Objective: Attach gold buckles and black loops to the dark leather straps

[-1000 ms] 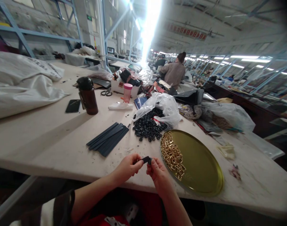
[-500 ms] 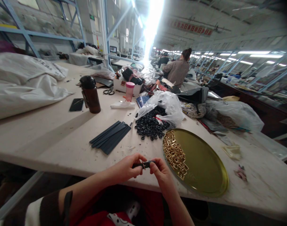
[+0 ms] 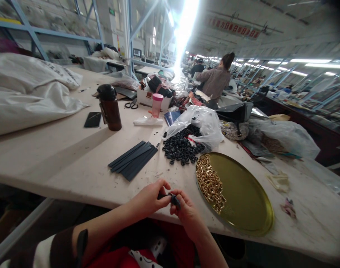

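1 dark strap [image 3: 175, 201] is at the near edge of the desk [image 3: 75, 160], the left hand [image 3: 154, 196] and right hand [image 3: 186, 213] each closed in a pinch on it. Just right I see a gold tray [image 3: 245, 193], metal buckles [image 3: 210, 182] heaped along its left; farther off, black loops [image 3: 182, 149] spill from a clear bag [image 3: 210, 124], dark strips [image 3: 134, 159] left of them.

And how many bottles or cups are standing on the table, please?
2: a brown bottle stands behind the black strips, and a pink cup in front of the white box. More may be hidden farther back.
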Available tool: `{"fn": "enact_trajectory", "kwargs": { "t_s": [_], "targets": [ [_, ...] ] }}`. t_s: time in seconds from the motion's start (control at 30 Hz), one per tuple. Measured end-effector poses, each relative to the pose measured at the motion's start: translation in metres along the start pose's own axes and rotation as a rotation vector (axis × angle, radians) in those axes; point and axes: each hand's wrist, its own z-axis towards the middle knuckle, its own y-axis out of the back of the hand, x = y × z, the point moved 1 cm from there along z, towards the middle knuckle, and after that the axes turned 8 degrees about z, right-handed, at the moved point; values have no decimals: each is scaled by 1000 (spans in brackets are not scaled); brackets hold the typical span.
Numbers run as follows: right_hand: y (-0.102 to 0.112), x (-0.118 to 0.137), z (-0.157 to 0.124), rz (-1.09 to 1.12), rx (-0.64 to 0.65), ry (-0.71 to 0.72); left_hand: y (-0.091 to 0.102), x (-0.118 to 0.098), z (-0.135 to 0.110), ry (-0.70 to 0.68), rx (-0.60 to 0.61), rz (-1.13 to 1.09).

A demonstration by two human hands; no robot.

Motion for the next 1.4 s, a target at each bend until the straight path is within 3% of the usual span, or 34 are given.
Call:
{"fn": "enact_trajectory", "kwargs": {
  "t_s": [0.13, 0.33, 0.57, 0.73, 0.83, 1.03, 1.17, 1.4],
  "targets": [
    [-1, -6, 0, 129, 64, -128, 2, 6, -1, 34, 9, 144],
    [-9, -3, -4, 101, 93, -127, 4, 8, -3, 17, 40, 213],
    [-7, 3, -2, -117, -95, 135, 11, -1, -10, 16, 90, -108],
    [-1, 2, 4, -580, -247, 335, 10, 3, -13, 62, 199, -319],
    [2, -1, 4, -725, -303, 399, 6, 8, -11, 100, 204, -383],
    [4, 0, -5, -902, -58, 372, 3, 9, -10, 142, 308, -472],
    [5, 1, -9, -1006, 4, 406, 7, 9, -13, 147, 412, -545],
    [2, 4, -15, -989, 103, 356, 5, 7, -15, 149, 461, -607]
  ]
}}
